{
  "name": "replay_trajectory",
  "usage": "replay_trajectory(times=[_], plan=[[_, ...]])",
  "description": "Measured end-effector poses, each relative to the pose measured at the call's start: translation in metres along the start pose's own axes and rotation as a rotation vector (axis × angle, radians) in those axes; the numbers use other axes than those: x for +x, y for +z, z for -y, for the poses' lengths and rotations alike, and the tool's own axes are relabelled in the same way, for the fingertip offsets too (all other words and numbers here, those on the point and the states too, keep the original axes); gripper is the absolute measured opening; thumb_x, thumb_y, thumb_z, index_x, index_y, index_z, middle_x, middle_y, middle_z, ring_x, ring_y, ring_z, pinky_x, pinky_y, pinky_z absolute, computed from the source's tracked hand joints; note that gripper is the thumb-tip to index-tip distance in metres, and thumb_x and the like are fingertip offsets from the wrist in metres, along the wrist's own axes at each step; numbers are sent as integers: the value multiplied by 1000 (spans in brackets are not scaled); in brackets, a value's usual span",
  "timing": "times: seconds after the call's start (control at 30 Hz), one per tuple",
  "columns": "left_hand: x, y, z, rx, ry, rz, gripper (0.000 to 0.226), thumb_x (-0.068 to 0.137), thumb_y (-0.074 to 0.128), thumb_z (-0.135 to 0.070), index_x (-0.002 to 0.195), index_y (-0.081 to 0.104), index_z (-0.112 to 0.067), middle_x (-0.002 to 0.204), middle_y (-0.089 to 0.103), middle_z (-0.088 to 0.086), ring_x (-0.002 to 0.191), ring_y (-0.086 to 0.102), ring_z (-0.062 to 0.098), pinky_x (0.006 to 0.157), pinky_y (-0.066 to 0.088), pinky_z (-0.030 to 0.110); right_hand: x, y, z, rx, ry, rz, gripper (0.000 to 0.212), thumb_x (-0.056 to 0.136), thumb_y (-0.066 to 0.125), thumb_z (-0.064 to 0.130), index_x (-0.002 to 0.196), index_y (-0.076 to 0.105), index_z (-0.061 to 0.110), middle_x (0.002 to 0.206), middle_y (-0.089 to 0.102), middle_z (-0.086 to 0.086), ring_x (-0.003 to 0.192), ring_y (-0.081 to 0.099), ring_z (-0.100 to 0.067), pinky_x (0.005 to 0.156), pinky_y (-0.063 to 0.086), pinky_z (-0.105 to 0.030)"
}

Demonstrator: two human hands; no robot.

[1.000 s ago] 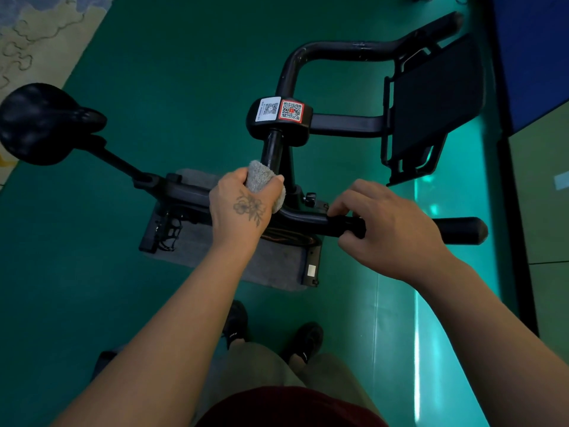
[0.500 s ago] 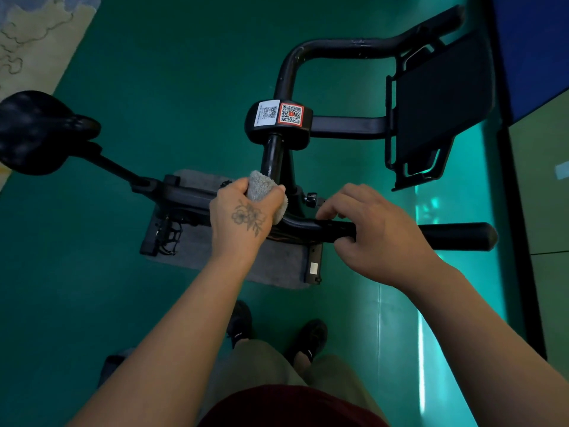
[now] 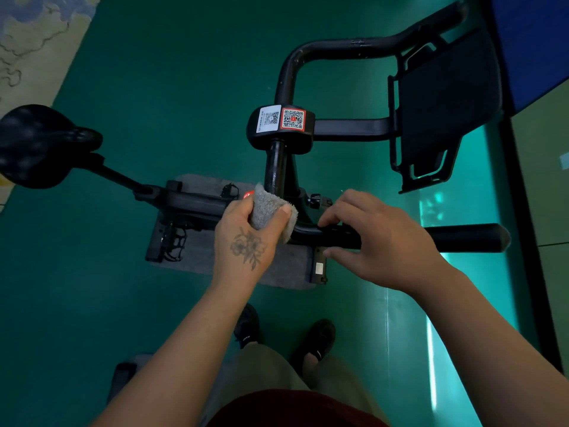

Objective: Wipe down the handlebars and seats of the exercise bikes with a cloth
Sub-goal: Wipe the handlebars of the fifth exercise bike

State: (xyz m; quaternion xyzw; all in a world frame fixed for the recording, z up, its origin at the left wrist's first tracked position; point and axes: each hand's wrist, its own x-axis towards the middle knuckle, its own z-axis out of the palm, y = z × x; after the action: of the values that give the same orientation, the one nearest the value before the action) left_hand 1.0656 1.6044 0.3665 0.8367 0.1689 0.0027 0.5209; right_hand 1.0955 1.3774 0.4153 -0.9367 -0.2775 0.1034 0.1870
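Note:
A black exercise bike stands below me on a green floor. My left hand grips a folded grey cloth and presses it on the bend of the near handlebar, close to the upright stem. My right hand is just right of it, fingers and thumb curled round the same bar. The far handlebar curves away at the top. The black seat sticks out at the left edge.
A centre block with two QR stickers joins the bars. A black tablet holder stands at the right. A grey mat lies under the bike. My two shoes are near the base. A dark wall edge runs along the right.
My left hand with the cloth has stayed at the handlebar bend, shifting slightly. My right hand has slid a little to the left along the near bar, toward the cloth.

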Motion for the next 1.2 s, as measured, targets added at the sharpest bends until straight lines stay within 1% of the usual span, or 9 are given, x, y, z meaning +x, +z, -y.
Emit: replay_trajectory(times=[0.2, 0.33, 0.47, 0.63, 0.73, 0.87, 1.03, 1.1, 1.2], plan=[[43, 4, -16, -12, 5, -54, 37, 86, 74, -59, 96, 77, -24, 93, 72, 1, 89, 69, 18, 83, 58, 42, 0, 2, 1, -34, 20, -12, 39, 80, 80, 46, 113, 61, 38, 109, 51, 20, 100, 53, -6, 68, 41, -27], [57, 5, -22, -48, -76, -41, 38, 80, 74, -63, 95, 78, -28, 94, 76, 0, 91, 72, 19, 86, 60, 46, 0, 2, 3, -46, 34, -21, 39, 80, 82, 46, 112, 62, 39, 108, 51, 20, 99, 52, -3, 68, 39, -25], [33, 1, -18, -39, -144, -14, 24, 89, 79, -49, 88, 75, -26, 84, 75, -2, 80, 71, 16, 72, 57, 36, -1, 3, 3, -57, 30, -35, 38, 79, 81, 43, 112, 63, 37, 108, 53, 18, 101, 54, -7, 68, 36, -25], [26, 2, -15, -47, -190, -24, 26, 87, 81, -46, 82, 74, -22, 75, 73, -4, 66, 65, 9, 63, 52, 31, 0, 2, 3, -60, 27, -30, 37, 79, 80, 42, 112, 63, 37, 108, 52, 17, 100, 54, -8, 67, 36, -25], [44, 5, -21, -20, -177, -7, 26, 85, 84, -43, 83, 74, -19, 77, 74, -2, 72, 71, 14, 66, 57, 32, 1, 2, 2, -63, 29, -28, 37, 79, 80, 43, 111, 62, 37, 107, 52, 17, 99, 54, -9, 67, 36, -25], [53, 5, -25, -5, -157, 32, 28, 85, 85, -44, 88, 75, -18, 78, 75, -4, 72, 73, 11, 67, 59, 30, 1, 4, 3, -67, 32, -43, 36, 78, 80, 42, 109, 62, 37, 105, 52, 17, 97, 55, -9, 65, 35, -25], [47, -1, -24, -62, -170, 80, 33, 85, 83, -54, 95, 75, -24, 87, 78, -6, 80, 75, 8, 83, 64, 40, 1, 5, 4, -68, 27, -50, 35, 79, 81, 42, 108, 63, 36, 105, 52, 18, 95, 54, -6, 64, 35, -24], [38, -6, -22, -73, -155, 77, 32, 87, 81, -57, 105, 72, -33, 100, 76, -11, 91, 72, 2, 89, 62, 37, 1, 4, 4, -71, 27, -52, 34, 79, 80, 41, 108, 63, 36, 105, 52, 18, 95, 54, -7, 64, 35, -24], [24, -13, -14, -162, -128, 43, 56, 81, 79, -52, 130, 61, -32, 122, 70, -14, 111, 68, 1, 97, 58, 33, 0, 4, 5, -72, 27, -57, 34, 79, 81, 39, 108, 63, 36, 104, 53, 17, 95, 54, -7, 64, 35, -24]])
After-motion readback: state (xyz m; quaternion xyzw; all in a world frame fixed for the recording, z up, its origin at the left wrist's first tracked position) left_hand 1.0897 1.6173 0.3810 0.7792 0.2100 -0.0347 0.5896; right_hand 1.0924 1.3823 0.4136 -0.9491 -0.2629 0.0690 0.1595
